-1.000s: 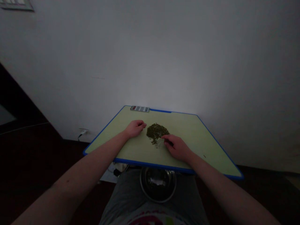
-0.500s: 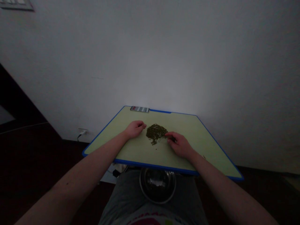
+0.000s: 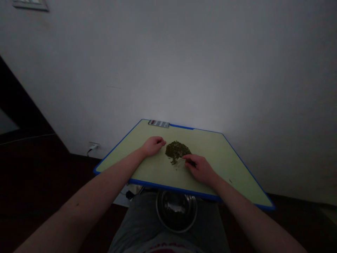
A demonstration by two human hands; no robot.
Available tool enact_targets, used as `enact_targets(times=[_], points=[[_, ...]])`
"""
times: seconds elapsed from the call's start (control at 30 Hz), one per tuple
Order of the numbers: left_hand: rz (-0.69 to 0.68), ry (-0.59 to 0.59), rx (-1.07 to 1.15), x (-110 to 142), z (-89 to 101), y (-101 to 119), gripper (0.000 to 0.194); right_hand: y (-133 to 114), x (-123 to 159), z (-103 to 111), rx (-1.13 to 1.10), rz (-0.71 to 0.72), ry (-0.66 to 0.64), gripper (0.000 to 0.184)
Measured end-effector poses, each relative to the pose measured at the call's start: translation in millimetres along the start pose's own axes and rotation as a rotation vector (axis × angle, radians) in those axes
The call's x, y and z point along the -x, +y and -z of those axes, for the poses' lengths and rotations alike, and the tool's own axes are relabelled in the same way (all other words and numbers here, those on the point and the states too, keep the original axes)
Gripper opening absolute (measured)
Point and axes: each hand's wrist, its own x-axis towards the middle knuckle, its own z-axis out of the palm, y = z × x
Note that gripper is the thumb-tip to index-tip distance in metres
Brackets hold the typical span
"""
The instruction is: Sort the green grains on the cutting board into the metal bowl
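Observation:
A pile of small dark green grains lies in the middle of a pale green board with a blue rim. My left hand rests on the board just left of the pile, with its fingers curled in; whatever they hold is hidden. My right hand lies at the pile's near right edge. Its fingertips are drawn together over a few loose grains, and I cannot make out whether it grips any.
A steel bowl with a few grains in it sits in my lap under the board's near edge. A phone lies at the board's far edge. A white wall stands behind, with a plugged socket low on the left.
My right hand went up to the pile's edge, then drew back a little toward me. My left hand has stayed put. The view has shifted slightly.

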Motion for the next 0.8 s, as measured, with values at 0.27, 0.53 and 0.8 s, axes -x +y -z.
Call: enact_targets(times=[0.27, 0.53, 0.8], points=[[0.006, 0.008, 0.011, 0.0, -0.8, -0.8, 0.038, -12.1, -14.4, 12.3, 0.029, 0.021, -0.199, 0.029], [0.011, 0.012, 0.009, 1.0, 1.1, 0.1, 0.035, -27.4, -6.1, 11.1, -0.010, 0.013, -0.228, 0.030], [-0.002, 0.016, -0.012, 1.3, 1.4, 1.2, 0.036, -30.3, 16.9, 6.6, -0.112, -0.082, -0.215, 0.028]])
